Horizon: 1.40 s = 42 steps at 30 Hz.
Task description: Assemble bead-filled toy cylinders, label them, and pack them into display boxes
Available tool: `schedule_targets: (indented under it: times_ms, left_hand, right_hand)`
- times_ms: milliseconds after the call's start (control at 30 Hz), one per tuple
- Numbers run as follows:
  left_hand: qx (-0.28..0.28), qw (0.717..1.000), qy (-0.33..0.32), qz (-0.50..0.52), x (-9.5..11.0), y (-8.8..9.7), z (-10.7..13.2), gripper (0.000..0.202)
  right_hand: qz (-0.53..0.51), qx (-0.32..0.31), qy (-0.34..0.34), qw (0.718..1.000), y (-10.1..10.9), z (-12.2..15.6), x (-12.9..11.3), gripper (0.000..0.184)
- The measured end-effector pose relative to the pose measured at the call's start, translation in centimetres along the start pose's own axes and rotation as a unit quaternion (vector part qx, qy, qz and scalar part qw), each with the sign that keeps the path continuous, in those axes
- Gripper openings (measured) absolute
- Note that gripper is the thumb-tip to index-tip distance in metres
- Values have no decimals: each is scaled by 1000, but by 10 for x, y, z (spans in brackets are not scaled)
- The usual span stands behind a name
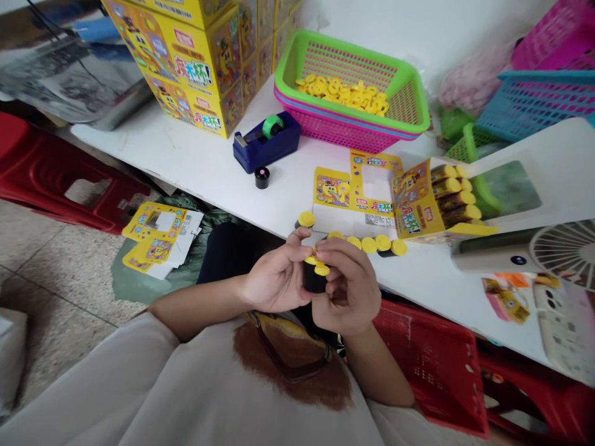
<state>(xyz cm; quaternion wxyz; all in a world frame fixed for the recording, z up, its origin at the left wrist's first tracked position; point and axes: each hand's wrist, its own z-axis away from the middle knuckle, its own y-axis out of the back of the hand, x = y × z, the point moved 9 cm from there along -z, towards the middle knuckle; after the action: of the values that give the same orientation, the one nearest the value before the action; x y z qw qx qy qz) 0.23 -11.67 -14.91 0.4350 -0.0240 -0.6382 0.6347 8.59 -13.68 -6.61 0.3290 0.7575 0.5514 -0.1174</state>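
Observation:
In front of my chest, my left hand (pixel 277 277) is closed around a small black cup (pixel 315 282). My right hand (pixel 351 285) curls around the same cup from the other side, its fingertips pinching a small yellow plastic piece (pixel 321 270) at the cup's mouth. Fingers partly cover both the cup and the piece. Just beyond my hands, a black cup with a yellow top (pixel 305 219) stands near the table edge. To its right runs a row of several similar yellow-topped cups (pixel 368 244).
A green basket (pixel 421 93) of small yellow pieces is stacked on a pink one. Nearby are a blue tape dispenser (pixel 267 145), a small black cup (pixel 262 178), flat yellow cartons (pixel 332 189), a filled display box (pixel 413 210), stacked yellow boxes (pixel 186 68) and a fan (pixel 564 254).

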Motion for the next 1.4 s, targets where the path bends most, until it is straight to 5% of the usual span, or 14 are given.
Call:
schedule_targets:
  times_ms: [100,200,300,400,500,633,733,800,900,967,1100,1200,1267,1400]
  left_hand:
    - [-68,997,-11,-42,1,-10,4,44]
    - [-135,952,-139,-237,23,-21,11,38]
    - [-186,810,-291,-474,44,-37,26,24]
    - [-137,659,-343,-655,54,-35,33,13]
    - [-105,566,-345,-741,57,-30,37,14]
    - [-158,479,-342,-793,44,-34,40,22]
    - [-158,464,-320,-811,38,-33,35,29]
    - [-147,475,-308,-811,40,-29,33,24]
    - [-77,510,-334,-789,62,-12,32,11]
    - [5,508,-375,-776,83,9,30,20]
    - [133,492,-373,-775,99,62,5,42]
    - [175,522,-340,-762,92,89,-18,55]
    - [180,539,-330,-754,87,94,-26,59]
    - [232,550,-366,-714,114,92,-17,50]
  right_hand:
    - [-78,-51,-62,994,3,2,11,53]
    - [-177,-56,-77,980,11,3,12,38]
    - [-253,-17,-140,957,11,8,22,37]
    - [-347,-19,-303,887,-12,24,44,51]
    - [-423,-49,-433,795,-40,45,54,41]
    - [-453,-28,-511,730,-57,67,68,49]
    - [-457,-8,-521,721,-65,77,76,54]
    - [-440,-5,-505,742,-64,76,76,47]
    - [-372,-30,-462,805,-44,57,68,50]
    - [-277,-61,-429,858,-19,32,69,56]
    - [69,-159,-322,931,28,-36,107,31]
    - [264,-332,-213,880,14,-70,162,24]
    - [313,-441,-156,827,-7,-73,196,39]
    - [372,-541,-61,752,-30,-63,227,42]
